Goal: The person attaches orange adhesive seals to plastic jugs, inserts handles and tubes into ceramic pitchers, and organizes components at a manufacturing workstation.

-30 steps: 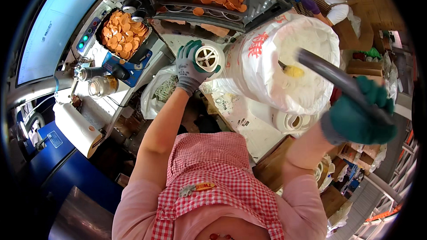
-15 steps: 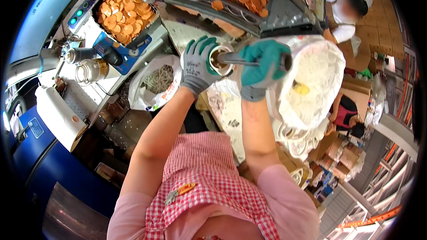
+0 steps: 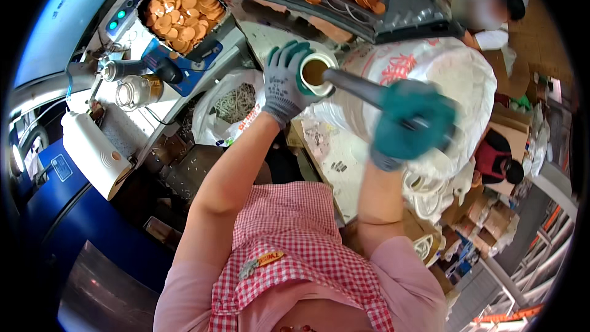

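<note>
We take the step in hand to be working a dark rod (image 3: 355, 88) at the mouth of a round white cup (image 3: 316, 91), which our left hand (image 3: 287, 77) holds with its opening turned up toward us, above the near edge of the surface (image 3: 344, 160). That hand is closed around the cup's side, fingers pointing away from us. Our right hand (image 3: 415, 123) is blurred, but it is gripping the rod in a fist. The rod's end lies right by the rim, and we cannot tell whether they touch. Inside the cup sits a flat brown face (image 3: 314, 72), seemingly one of the orange discs. As we judge it, the next move calls for a steady left hold and a rod kept square to the opening, since a slanted push could tip the disc. The cup is smooth and pale, probably hard plastic; the rod is straight, slim and dull. Our gloves are grey knit at the cuffs, with a rubbery-looking teal coating. Beside the cup bulges a large, crinkled white sack (image 3: 365, 61); to the left, thin orange discs (image 3: 184, 15) lie heaped and glossy, above a soft bag (image 3: 206, 117) of pale, stringy shreds (image 3: 235, 103).
</note>
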`<state>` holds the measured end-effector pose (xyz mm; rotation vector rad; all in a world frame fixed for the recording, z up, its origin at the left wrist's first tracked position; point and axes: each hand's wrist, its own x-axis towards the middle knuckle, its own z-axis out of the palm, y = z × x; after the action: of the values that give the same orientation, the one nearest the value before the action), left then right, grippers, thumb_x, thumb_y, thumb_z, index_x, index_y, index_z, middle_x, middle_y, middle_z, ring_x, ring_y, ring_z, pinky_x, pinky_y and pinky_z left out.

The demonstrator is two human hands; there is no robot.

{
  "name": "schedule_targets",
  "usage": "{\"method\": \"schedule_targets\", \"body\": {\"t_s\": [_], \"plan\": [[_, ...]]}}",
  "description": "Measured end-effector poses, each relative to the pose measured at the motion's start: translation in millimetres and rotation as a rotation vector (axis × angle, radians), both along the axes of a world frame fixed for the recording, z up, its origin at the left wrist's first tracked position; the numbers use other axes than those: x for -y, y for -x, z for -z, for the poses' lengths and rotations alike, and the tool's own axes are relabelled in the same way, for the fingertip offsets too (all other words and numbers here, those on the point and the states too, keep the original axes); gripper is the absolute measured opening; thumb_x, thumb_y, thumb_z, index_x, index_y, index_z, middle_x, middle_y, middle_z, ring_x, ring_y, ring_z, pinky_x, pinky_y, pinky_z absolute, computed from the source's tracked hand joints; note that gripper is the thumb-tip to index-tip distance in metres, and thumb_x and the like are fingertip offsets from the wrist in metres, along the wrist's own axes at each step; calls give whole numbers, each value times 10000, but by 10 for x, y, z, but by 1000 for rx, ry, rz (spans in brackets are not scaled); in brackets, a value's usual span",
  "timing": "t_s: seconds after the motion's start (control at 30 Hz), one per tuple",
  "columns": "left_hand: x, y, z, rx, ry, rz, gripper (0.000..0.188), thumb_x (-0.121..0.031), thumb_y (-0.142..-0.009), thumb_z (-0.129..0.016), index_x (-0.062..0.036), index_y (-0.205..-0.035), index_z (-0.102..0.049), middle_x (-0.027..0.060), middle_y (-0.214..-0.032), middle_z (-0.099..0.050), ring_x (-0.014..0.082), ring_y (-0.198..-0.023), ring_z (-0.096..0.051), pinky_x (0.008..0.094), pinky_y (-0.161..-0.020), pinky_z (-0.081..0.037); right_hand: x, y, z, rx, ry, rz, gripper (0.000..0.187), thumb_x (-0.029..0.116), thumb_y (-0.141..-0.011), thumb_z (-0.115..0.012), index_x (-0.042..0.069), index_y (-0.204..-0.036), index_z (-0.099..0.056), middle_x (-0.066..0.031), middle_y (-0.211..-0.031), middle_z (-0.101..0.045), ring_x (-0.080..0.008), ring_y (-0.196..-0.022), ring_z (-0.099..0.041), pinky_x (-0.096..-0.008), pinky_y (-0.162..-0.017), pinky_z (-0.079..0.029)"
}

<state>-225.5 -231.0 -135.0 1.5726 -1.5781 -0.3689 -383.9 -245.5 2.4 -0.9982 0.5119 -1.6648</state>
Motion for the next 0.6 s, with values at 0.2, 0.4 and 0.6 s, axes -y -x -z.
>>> {"method": "schedule_targets", "body": {"t_s": [0.2, 0.4, 0.6], "plan": [[-66, -106, 80, 32, 41, 16, 820, -437, -546, -874, -77, -1212, -561, 138, -1213, -551, 336, -1135, -512, 476, -988, -393, -143, 977, -964, -770, 528, 165, 306, 326, -847, -616, 37, -809, -524, -98, -784, -519, -246, -690, -516, -563, -766, -501], [-397, -236, 18, -64, -59, -85, 803, -256, -593, -905, -53, -1265, -514, 139, -1258, -531, 326, -1176, -514, 432, -1015, -433, 9, 1786, -642, -1640, 757, 187, 600, 600, -622, -773, 91, -890, -605, -105, -856, -619, -307, -753, -623, -409, -700, -490], [-929, -578, -182, -400, -5, -287, 839, -184, -708, -858, 9, -1375, -385, 151, -1334, -501, 264, -1216, -498, 401, -1048, -406, 75, 1916, -139, -1642, 552, 19, 323, 381, -707, -737, 133, -878, -621, -63, -923, -592, -287, -877, -570, -422, -781, -433]]}}
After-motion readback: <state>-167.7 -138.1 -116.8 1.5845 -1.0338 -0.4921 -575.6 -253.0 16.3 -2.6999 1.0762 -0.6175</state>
